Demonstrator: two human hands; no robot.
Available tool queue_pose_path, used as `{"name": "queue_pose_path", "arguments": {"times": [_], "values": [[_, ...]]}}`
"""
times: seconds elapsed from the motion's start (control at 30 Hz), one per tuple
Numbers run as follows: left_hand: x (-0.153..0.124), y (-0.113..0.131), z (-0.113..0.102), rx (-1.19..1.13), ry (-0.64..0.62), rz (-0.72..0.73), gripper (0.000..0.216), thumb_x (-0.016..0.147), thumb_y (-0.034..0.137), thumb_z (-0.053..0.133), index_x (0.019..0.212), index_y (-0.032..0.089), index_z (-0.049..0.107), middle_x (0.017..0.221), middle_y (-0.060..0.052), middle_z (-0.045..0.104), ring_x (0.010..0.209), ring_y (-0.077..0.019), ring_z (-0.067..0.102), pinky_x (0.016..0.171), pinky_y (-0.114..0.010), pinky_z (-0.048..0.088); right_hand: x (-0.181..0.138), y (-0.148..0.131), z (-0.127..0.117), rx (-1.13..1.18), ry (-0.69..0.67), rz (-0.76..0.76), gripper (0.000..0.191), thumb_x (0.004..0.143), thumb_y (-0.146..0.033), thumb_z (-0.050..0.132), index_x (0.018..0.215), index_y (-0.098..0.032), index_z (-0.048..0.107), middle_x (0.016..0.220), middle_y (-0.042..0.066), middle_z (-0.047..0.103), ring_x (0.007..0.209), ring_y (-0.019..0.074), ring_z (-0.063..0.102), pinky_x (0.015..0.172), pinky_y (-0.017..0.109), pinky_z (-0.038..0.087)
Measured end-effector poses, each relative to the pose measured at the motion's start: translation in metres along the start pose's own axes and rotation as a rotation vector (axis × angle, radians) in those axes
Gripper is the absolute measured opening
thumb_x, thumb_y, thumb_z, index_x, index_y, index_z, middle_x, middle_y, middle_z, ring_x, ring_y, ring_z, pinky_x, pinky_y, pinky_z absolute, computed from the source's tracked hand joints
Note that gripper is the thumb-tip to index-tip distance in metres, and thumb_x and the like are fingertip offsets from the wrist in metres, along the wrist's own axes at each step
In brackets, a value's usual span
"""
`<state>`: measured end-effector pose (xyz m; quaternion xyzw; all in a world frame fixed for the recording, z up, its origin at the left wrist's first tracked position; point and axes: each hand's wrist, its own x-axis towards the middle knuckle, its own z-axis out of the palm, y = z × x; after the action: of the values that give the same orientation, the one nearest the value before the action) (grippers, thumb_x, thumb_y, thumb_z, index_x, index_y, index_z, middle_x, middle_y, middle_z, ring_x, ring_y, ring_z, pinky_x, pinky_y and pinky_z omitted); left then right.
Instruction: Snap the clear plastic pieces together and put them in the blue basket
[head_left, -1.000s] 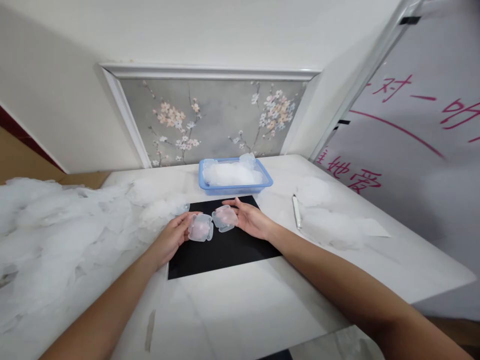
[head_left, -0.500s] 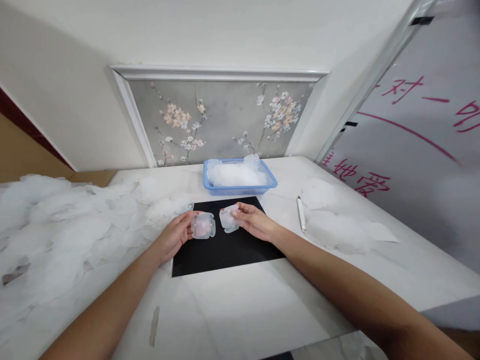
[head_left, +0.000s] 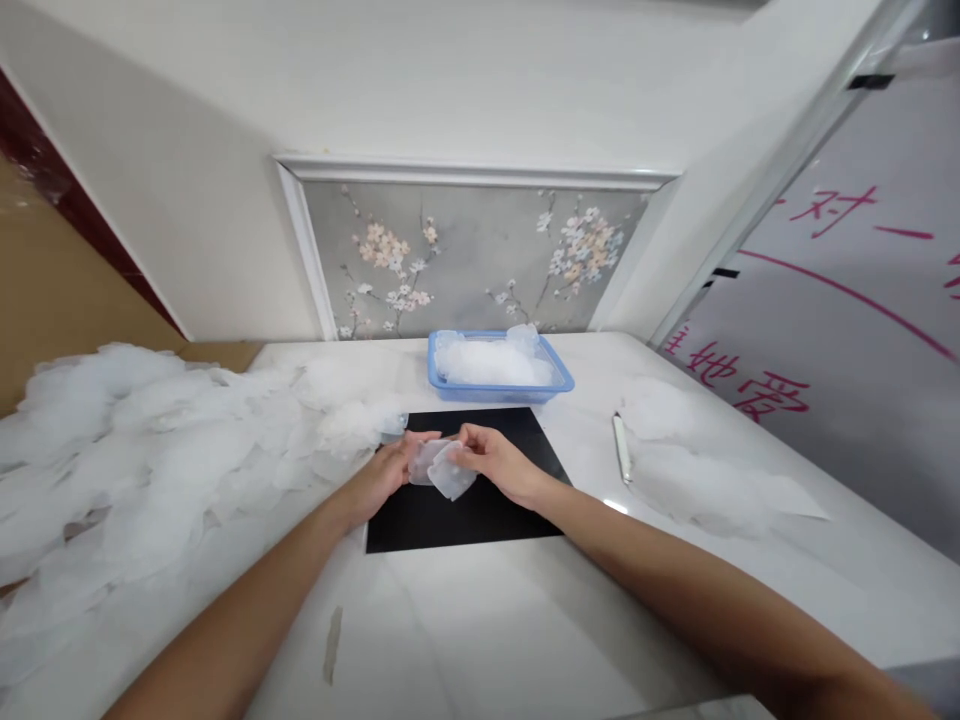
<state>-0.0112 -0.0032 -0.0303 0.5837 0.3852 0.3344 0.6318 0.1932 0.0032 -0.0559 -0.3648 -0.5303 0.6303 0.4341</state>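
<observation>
Over a black mat (head_left: pixel 487 520), my left hand (head_left: pixel 386 470) grips a small translucent plastic piece (head_left: pixel 422 463) with rounded, notched edges. My right hand (head_left: pixel 495 458) pinches a second translucent plastic piece (head_left: pixel 452 473) of the same sort, tilted. The two pieces overlap in view, the right one in front; whether they touch I cannot tell. Just behind the hands stands a blue tray (head_left: pixel 510 392) filled with more whitish translucent pieces (head_left: pixel 491 360).
A big heap of translucent pieces (head_left: pixel 187 440) covers the table's left side. To the right lie a white pen-like tool (head_left: pixel 622 448) and a flatter pile of translucent pieces (head_left: pixel 705 485). A wall stands behind, and a whiteboard (head_left: pixel 847 300) at right.
Both pieces were held apart, facing me; now my right hand has brought its piece left, tilted, across the left one. The camera view has shifted slightly.
</observation>
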Motion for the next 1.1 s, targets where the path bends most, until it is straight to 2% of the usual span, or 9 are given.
{"name": "queue_pose_path", "arguments": {"times": [0.13,0.23,0.37,0.43,0.63,0.77,0.87,0.97,1.1], "values": [[-0.006,0.011,-0.010,0.714,0.252,0.323,0.039,0.090,0.043,0.051,0.122,0.025,0.064,0.116,-0.010,0.059,0.107,-0.0264,0.055,0.098,-0.042,0.040,0.024,-0.004,0.006,-0.236,0.202,-0.062,0.016,0.078,-0.028,0.056,0.092,-0.022,0.052,0.062,-0.006,0.050,0.052,0.0117,0.047,0.052,0.025,0.039],[-0.005,0.009,-0.034,1.030,0.567,0.378,0.034,0.085,0.029,0.057,0.117,0.021,0.066,0.121,-0.015,0.058,0.121,-0.0338,0.046,0.105,-0.048,0.031,0.047,-0.012,0.018,-0.667,0.154,-0.175,0.017,0.084,-0.029,0.050,0.095,-0.022,0.060,0.067,-0.002,0.055,0.060,0.0152,0.054,0.061,0.029,0.043],[0.001,-0.004,-0.064,0.927,0.711,0.245,0.032,0.077,0.028,0.065,0.108,0.022,0.069,0.114,-0.012,0.064,0.114,-0.0338,0.052,0.104,-0.046,0.032,0.078,-0.011,0.049,-1.117,-0.005,-0.333,0.035,0.082,-0.032,0.064,0.116,-0.024,0.064,0.113,0.009,0.062,0.086,0.0209,0.064,0.075,0.031,0.047],[0.002,-0.006,-0.072,0.853,0.709,0.237,0.028,0.074,0.028,0.067,0.101,0.024,0.071,0.107,-0.009,0.067,0.106,-0.0311,0.056,0.102,-0.043,0.036,0.091,-0.010,0.061,-1.167,-0.063,-0.353,0.027,0.087,-0.027,0.059,0.112,-0.026,0.068,0.121,0.007,0.062,0.096,0.0223,0.065,0.079,0.030,0.047],[0.000,0.010,-0.067,0.778,0.755,0.312,0.027,0.083,0.031,0.055,0.103,0.024,0.072,0.109,-0.009,0.065,0.107,-0.0287,0.057,0.100,-0.039,0.039,0.079,-0.023,0.040,-1.017,0.021,-0.303,0.019,0.084,-0.015,0.055,0.092,-0.023,0.070,0.078,0.002,0.072,0.071,0.0198,0.065,0.072,0.031,0.047],[0.001,0.011,-0.047,0.775,0.652,0.390,0.027,0.084,0.034,0.056,0.104,0.025,0.072,0.112,-0.009,0.064,0.112,-0.0305,0.054,0.105,-0.043,0.033,0.048,-0.027,-0.003,-0.898,-0.009,-0.200,0.015,0.085,-0.029,0.059,0.075,-0.021,0.067,0.056,-0.003,0.060,0.052,0.0143,0.055,0.057,0.026,0.041],[0.005,0.000,-0.031,0.817,0.385,0.400,0.020,0.077,0.030,0.066,0.094,0.026,0.075,0.108,-0.010,0.067,0.113,-0.0328,0.054,0.108,-0.047,0.027,0.038,-0.022,-0.015,-1.007,0.027,-0.210,0.009,0.079,-0.029,0.067,0.080,-0.020,0.069,0.064,-0.001,0.062,0.059,0.0162,0.058,0.060,0.027,0.041],[0.005,-0.011,-0.022,0.862,0.160,0.424,0.012,0.076,0.024,0.067,0.086,0.025,0.074,0.102,-0.010,0.070,0.114,-0.0325,0.054,0.105,-0.045,0.031,0.045,-0.016,-0.003,-1.147,0.014,-0.289,0.021,0.081,-0.025,0.066,0.101,-0.021,0.070,0.093,0.007,0.069,0.082,0.0222,0.065,0.074,0.031,0.046],[0.000,-0.008,-0.024,1.112,0.123,0.372,0.015,0.081,0.018,0.059,0.093,0.023,0.066,0.100,-0.008,0.066,0.102,-0.0284,0.059,0.091,-0.043,0.042,0.069,-0.014,0.031,-1.255,-0.099,-0.347,0.034,0.088,-0.025,0.058,0.122,-0.023,0.063,0.122,0.009,0.063,0.101,0.0231,0.065,0.083,0.031,0.048]]}}
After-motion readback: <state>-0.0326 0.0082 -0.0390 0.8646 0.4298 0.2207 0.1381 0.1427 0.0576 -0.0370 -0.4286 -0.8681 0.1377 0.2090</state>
